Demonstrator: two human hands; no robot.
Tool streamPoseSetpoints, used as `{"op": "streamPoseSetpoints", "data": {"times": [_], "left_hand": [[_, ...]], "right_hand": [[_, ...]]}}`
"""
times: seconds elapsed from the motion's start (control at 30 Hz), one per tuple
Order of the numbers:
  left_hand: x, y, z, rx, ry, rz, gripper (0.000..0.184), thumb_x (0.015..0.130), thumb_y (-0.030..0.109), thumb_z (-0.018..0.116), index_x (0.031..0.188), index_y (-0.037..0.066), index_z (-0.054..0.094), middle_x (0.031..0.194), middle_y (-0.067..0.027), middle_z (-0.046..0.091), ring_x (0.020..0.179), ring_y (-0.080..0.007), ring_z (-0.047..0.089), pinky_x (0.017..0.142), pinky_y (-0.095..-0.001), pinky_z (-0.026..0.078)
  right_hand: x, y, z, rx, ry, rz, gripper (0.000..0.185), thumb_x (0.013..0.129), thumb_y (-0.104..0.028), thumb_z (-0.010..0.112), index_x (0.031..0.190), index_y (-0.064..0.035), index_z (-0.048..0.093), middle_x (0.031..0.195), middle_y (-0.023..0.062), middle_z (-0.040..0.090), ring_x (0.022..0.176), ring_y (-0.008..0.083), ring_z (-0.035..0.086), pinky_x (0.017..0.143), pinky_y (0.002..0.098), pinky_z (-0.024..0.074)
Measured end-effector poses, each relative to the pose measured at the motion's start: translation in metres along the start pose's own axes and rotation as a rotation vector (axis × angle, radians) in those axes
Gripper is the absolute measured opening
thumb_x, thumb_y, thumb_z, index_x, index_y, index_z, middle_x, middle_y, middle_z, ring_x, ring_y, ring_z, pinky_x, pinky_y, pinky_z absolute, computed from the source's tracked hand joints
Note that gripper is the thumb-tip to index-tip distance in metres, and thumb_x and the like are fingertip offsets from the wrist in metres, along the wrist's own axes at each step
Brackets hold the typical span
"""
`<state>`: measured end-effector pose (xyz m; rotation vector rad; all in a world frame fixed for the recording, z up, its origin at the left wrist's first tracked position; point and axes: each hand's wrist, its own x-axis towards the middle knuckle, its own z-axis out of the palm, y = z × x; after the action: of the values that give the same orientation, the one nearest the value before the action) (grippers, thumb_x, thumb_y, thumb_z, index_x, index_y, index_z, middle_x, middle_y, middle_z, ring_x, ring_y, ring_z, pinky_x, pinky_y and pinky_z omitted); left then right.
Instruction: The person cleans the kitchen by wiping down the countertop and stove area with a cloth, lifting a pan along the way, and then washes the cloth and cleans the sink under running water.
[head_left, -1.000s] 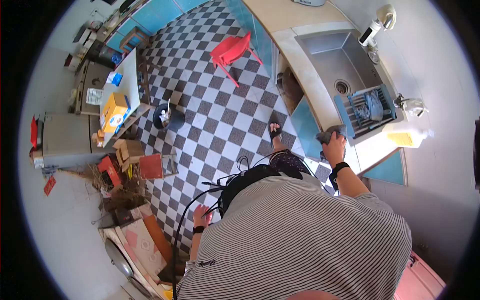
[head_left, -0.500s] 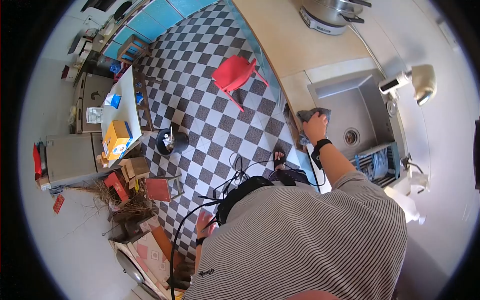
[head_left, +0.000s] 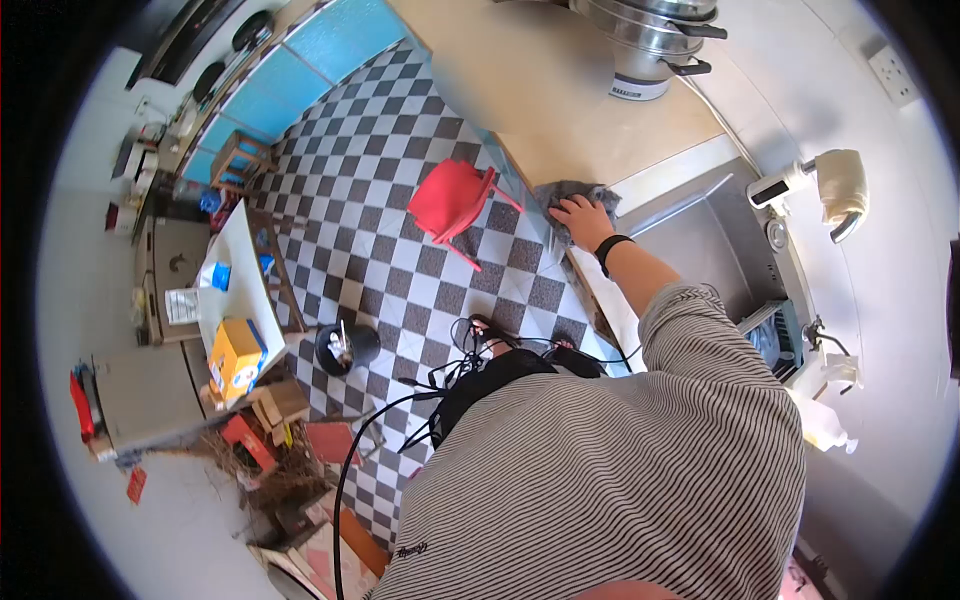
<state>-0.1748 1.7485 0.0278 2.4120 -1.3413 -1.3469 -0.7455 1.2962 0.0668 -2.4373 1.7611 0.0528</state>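
My right hand (head_left: pixel 584 222) presses on a dark grey cloth (head_left: pixel 566 190) at the counter's (head_left: pixel 660 172) front edge, beside the sink. Its fingers are bent over the cloth, and part of the cloth hangs near the edge. The steel sink (head_left: pixel 690 240) lies right of my wrist, partly behind my forearm. Above its far side is the tap (head_left: pixel 783 188), with a pale cloth (head_left: pixel 840 190) draped over a part of it. My left hand is out of view.
A stacked steel steamer pot (head_left: pixel 645 45) stands farther along the counter. A slatted rack (head_left: pixel 778 335) sits at the sink's near end. On the checkered floor are a red plastic chair (head_left: pixel 450 200) and a black bucket (head_left: pixel 362 345). Black cables hang at my waist.
My right hand and the cloth have moved forward along the counter edge, away from the sink's front rim. My left hand has gone out of view. The camera and my body have shifted forward.
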Motion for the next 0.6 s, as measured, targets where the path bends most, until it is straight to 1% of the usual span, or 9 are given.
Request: {"op": "streamPoseSetpoints", "data": {"times": [0.07, 0.1, 0.2, 0.3, 0.33, 0.4, 0.5, 0.53, 0.6], "left_hand": [[0.040, 0.008, -0.023, -0.015, -0.008, 0.064, 0.031, 0.081, 0.013, 0.057, 0.110, 0.004, 0.048, 0.090, -0.0097, 0.057, 0.086, -0.0223, 0.058, 0.070, -0.0329, 0.049], [0.060, 0.010, -0.036, -0.034, -0.014, 0.104, 0.030, 0.081, 0.012, 0.057, 0.109, 0.004, 0.048, 0.091, -0.0099, 0.057, 0.087, -0.0226, 0.058, 0.071, -0.0333, 0.049], [0.129, 0.019, -0.077, -0.060, -0.026, 0.291, 0.028, 0.082, 0.012, 0.057, 0.107, 0.003, 0.050, 0.093, -0.0105, 0.057, 0.091, -0.0237, 0.057, 0.075, -0.0346, 0.050], [0.184, 0.028, -0.129, -0.037, -0.060, 0.421, 0.026, 0.082, 0.012, 0.057, 0.105, 0.002, 0.051, 0.094, -0.0109, 0.057, 0.094, -0.0244, 0.057, 0.077, -0.0354, 0.050], [0.195, 0.040, -0.146, 0.142, -0.081, 0.441, 0.021, 0.082, 0.014, 0.056, 0.099, 0.003, 0.051, 0.089, -0.0106, 0.057, 0.089, -0.0238, 0.058, 0.073, -0.0350, 0.050], [0.207, 0.067, -0.177, 0.495, -0.123, 0.479, 0.015, 0.084, 0.017, 0.054, 0.088, 0.003, 0.052, 0.080, -0.0100, 0.055, 0.079, -0.0225, 0.058, 0.065, -0.0343, 0.049], [0.232, 0.122, -0.206, 1.024, -0.162, 0.552, 0.024, 0.087, 0.022, 0.052, 0.071, 0.004, 0.052, 0.065, -0.0090, 0.053, 0.065, -0.0207, 0.059, 0.053, -0.0331, 0.048], [0.244, 0.131, -0.211, 0.959, -0.196, 0.524, 0.025, 0.087, 0.022, 0.052, 0.071, 0.004, 0.052, 0.064, -0.0089, 0.053, 0.064, -0.0203, 0.059, 0.053, -0.0329, 0.048], [0.276, 0.144, -0.218, 0.579, -0.292, 0.380, 0.025, 0.087, 0.023, 0.052, 0.070, 0.005, 0.051, 0.062, -0.0087, 0.052, 0.063, -0.0194, 0.059, 0.052, -0.0324, 0.047]], "right_hand": [[0.007, 0.009, -0.002, -0.039, -0.094, 0.009, 0.045, 0.087, -0.017, 0.040, 0.129, -0.0344, 0.041, 0.140, -0.0007, 0.033, 0.130, 0.0287, 0.028, 0.098, 0.0552, 0.0263], [0.013, 0.014, -0.003, -0.035, -0.093, 0.039, 0.045, 0.087, -0.017, 0.040, 0.129, -0.0344, 0.041, 0.140, -0.0007, 0.033, 0.130, 0.0287, 0.028, 0.098, 0.0552, 0.0263], [0.029, 0.023, -0.005, 0.008, -0.165, 0.449, 0.043, 0.091, -0.022, 0.031, 0.130, -0.0387, 0.037, 0.143, -0.0003, 0.028, 0.131, 0.0303, 0.025, 0.100, 0.0632, 0.0119], [0.032, 0.034, -0.019, 0.094, -0.237, 0.842, 0.044, 0.090, -0.026, 0.033, 0.132, -0.0374, 0.035, 0.145, 0.0051, 0.023, 0.131, 0.0398, 0.020, 0.100, 0.0623, 0.0129], [0.033, 0.033, -0.015, 0.100, -0.241, 0.871, 0.044, 0.090, -0.026, 0.033, 0.132, -0.0374, 0.035, 0.145, 0.0051, 0.023, 0.131, 0.0398, 0.020, 0.100, 0.0623, 0.0129], [0.025, 0.026, -0.008, 0.151, -0.207, 0.835, 0.046, 0.088, -0.027, 0.036, 0.133, -0.0366, 0.032, 0.146, 0.0072, 0.021, 0.129, 0.0441, 0.019, 0.099, 0.0627, 0.0153], [0.020, -0.011, -0.002, 0.055, -0.117, 0.509, 0.052, 0.082, -0.027, 0.046, 0.132, -0.0362, 0.035, 0.141, 0.0074, 0.029, 0.127, 0.0431, 0.023, 0.098, 0.0605, 0.0198], [0.022, -0.025, -0.005, 0.041, -0.069, 0.391, 0.052, 0.080, -0.029, 0.048, 0.131, -0.0358, 0.038, 0.141, 0.0077, 0.030, 0.126, 0.0421, 0.026, 0.098, 0.0610, 0.0196], [0.038, -0.036, -0.006, 0.141, -0.078, 0.345, 0.061, 0.077, -0.025, 0.055, 0.133, -0.0362, 0.035, 0.144, 0.0075, 0.024, 0.131, 0.0417, 0.018, 0.101, 0.0594, 0.0165]]}}
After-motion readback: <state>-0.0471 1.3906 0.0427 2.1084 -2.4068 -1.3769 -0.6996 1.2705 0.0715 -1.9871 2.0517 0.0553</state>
